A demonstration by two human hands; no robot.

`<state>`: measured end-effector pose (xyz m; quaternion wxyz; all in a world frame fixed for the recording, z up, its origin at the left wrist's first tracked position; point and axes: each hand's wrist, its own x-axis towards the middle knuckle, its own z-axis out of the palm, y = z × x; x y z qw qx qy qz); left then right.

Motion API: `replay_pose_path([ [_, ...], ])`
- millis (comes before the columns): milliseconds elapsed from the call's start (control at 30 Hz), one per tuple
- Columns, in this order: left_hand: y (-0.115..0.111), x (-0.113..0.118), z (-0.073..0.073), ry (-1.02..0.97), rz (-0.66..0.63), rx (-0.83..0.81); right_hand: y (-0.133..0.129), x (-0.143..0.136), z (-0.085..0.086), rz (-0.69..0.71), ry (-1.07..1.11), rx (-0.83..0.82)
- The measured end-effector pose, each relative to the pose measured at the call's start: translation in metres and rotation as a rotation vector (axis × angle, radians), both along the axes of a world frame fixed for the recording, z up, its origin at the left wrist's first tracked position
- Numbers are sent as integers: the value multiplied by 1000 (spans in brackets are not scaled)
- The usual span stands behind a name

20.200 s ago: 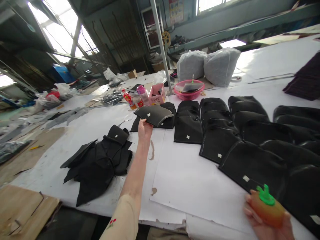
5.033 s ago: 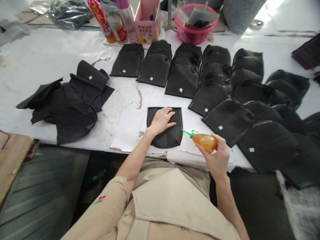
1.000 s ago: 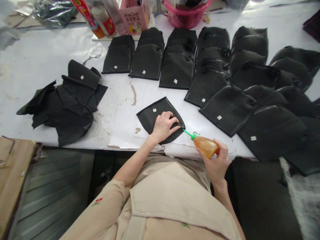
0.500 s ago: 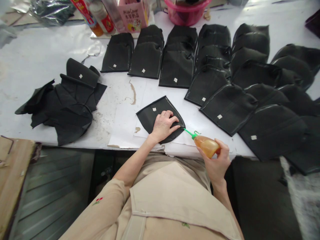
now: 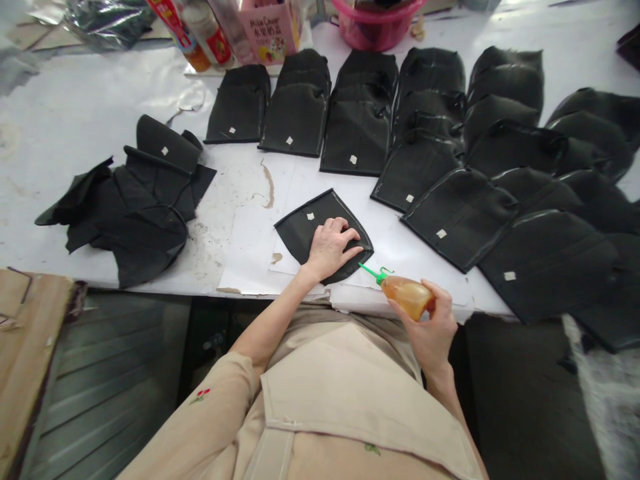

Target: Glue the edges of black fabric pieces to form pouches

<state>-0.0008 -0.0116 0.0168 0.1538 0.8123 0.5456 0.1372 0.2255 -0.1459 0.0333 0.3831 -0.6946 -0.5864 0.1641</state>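
Panels (image 5: 420,165) crowded the frame's upper right, a heap (image 5: 137,223) its left. Our right hand (image 5: 434,323) gripped the bottle (image 5: 404,295); our spread left hand (image 5: 329,250) partly hid the centre piece (image 5: 299,233).

White-covered table (image 5: 100,90) bears a loose black heap (image 5: 135,230) and overlapping black panels (image 5: 430,160). Single panel (image 5: 298,233) lies near front edge.

beige top (image 5: 400,461), red-and-green motif (image 5: 200,396) on its left sleeve (image 5: 220,387), stitched pointed flap (image 5: 345,387)
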Motion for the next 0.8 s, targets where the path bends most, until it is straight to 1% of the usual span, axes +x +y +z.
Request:
replay_pose_path([
  [100, 1, 1, 2, 1, 14, -16, -1, -2, -1, 14, 8, -4],
  [167, 1, -2, 6, -13, -6, -34, -2, -3, -2, 16, 12, -9],
  [267, -5, -16, 15, -44, -86, -63, -2, -3, -2, 7, 24, -17],
  [367, -17, -36, 21, -36, -190, -104, -1, -3, -3, 2, 32, -16],
  [433, -26, -46, 19, -37, -212, -135, -1, -2, -3, 7, 32, -8],
  [500, -33, -50, 14, -56, -178, -141, -2, -2, -3, 17, 30, -2],
  [633, -39, -48, 2, -109, -120, -103, -6, -4, -3, 42, 28, -13],
  [800, -39, -44, -3, -135, -102, -84, -11, -8, -5, 66, 34, -8],
])
